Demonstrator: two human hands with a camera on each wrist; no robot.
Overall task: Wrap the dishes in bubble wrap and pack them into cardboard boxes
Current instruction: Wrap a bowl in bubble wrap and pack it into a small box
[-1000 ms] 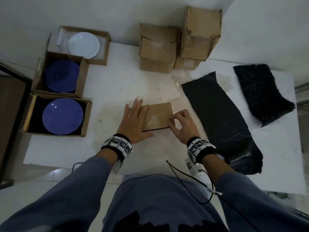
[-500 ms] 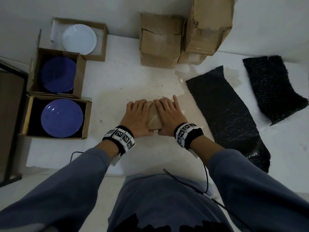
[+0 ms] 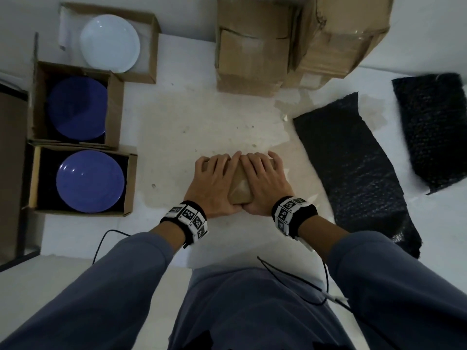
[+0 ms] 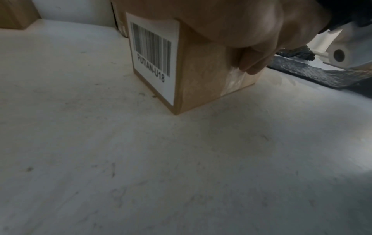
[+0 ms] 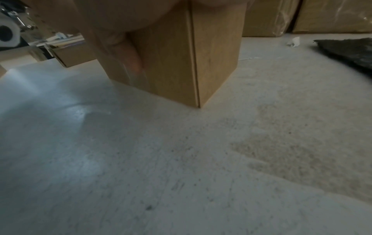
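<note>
Small closed box (image 3: 240, 190) at table (image 3: 177, 127) centre, near edge side, standing on its base. Left hand (image 3: 211, 184) and right hand (image 3: 262, 184) both draped over top, fingers curled over far edge, thumbs on near face: gripping the box. Blue plates (image 3: 89, 180) unwrapped in open boxes far left; black bubble wrap (image 3: 353, 168) at right. Risk: uneven squeeze or lift tilting box, contents shifting.

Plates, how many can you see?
3, each in its own open box at the table's left: white plate farthest, blue plate in the middle, blue plate nearest. Closed boxes may hide more.
</note>
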